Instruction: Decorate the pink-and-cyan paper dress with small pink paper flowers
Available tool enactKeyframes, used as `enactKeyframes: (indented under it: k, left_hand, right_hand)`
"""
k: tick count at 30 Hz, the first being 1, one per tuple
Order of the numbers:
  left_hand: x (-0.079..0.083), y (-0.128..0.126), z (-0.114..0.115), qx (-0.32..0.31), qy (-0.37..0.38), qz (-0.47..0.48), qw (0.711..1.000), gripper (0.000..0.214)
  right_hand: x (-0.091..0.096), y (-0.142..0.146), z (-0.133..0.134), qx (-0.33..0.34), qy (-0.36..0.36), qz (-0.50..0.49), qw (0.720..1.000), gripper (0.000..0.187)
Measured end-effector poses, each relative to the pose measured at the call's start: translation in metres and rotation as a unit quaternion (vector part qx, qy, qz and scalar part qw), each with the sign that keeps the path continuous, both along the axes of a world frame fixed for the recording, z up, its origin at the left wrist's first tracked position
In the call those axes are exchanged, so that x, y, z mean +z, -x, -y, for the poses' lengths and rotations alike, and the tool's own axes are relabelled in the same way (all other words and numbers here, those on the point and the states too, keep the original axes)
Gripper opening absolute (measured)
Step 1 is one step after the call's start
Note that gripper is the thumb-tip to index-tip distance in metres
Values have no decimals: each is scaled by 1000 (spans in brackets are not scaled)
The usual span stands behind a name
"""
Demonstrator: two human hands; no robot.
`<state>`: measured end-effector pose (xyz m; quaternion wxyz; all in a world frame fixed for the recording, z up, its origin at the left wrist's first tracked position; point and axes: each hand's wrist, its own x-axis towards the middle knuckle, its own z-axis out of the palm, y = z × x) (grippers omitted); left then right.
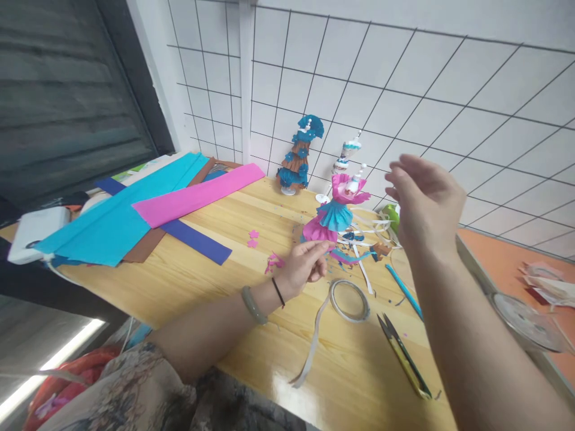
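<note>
My left hand (304,266) rests low over the wooden table (251,335), its fingers pinched together near the pink base of a paper doll (338,209) in pink and teal crepe; whether they hold anything is too small to tell. Raised above the table to the right of the doll, my right hand (424,200) has its fingers loosely curled and apart, holding nothing. A tape roll (350,301) with a loose strip lies just below my left hand. Small scissors (404,357) and a teal pen (404,292) lie near my right forearm.
A teal-and-brown paper doll (300,154) and a white one (347,154) stand by the tiled wall. Crepe paper sheets in teal (117,215), pink (202,193), blue (197,239) and brown lie at left. Paper scraps (274,262) litter the centre. An orange surface (507,263) with a clear tape reel (525,323) adjoins at right.
</note>
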<state>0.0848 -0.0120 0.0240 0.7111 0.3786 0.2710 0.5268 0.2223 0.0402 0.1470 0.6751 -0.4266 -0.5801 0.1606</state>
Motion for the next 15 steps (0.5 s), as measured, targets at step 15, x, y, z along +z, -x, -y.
enactKeyframes:
  k: [15]
  left_hand:
    - [3, 0, -1, 26, 6, -17, 1000, 32]
  right_hand:
    - [-75, 25, 27, 280, 397, -394, 780, 25]
